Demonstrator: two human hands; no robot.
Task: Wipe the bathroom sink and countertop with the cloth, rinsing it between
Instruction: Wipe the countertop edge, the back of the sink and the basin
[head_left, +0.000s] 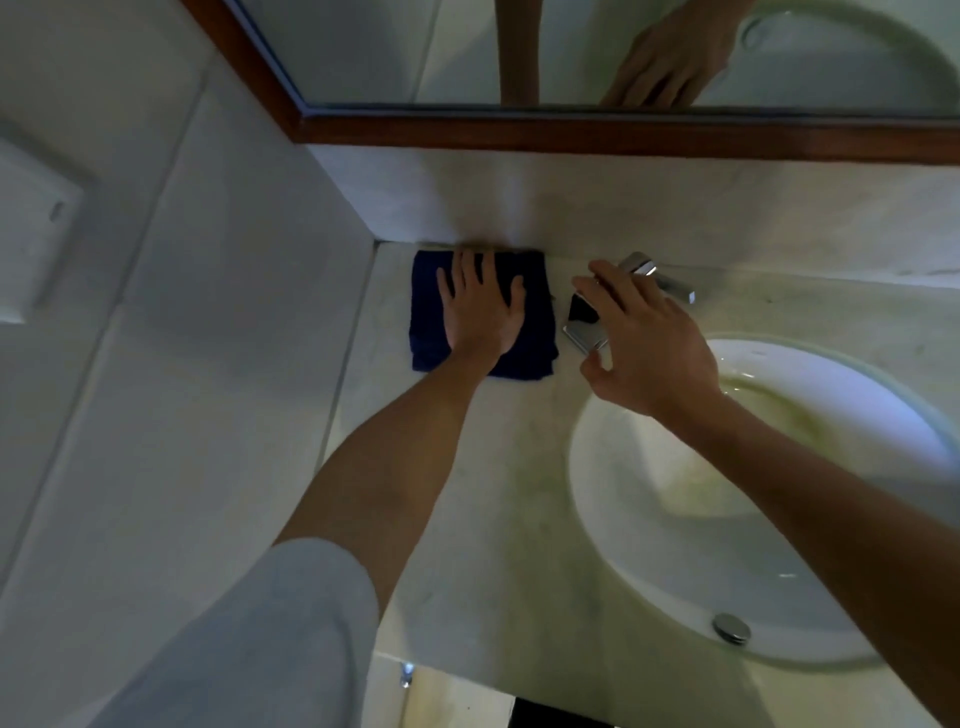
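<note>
A dark blue cloth (426, 317) lies flat on the pale countertop (498, 493), in the back left corner against the wall. My left hand (480, 306) presses on it with straight, spread fingers. My right hand (649, 343) hovers over the chrome faucet (584, 327) just right of the cloth, fingers loosely bent above the spout and handle; whether it touches the metal I cannot tell. The white oval sink (675, 519) sits to the right, with a chrome drain plug (731, 627) near its front.
A wood-framed mirror (571, 130) runs along the back wall and reflects my right hand. A tiled side wall (182, 364) closes off the left. The countertop's front edge (467, 670) lies near the bottom of the view.
</note>
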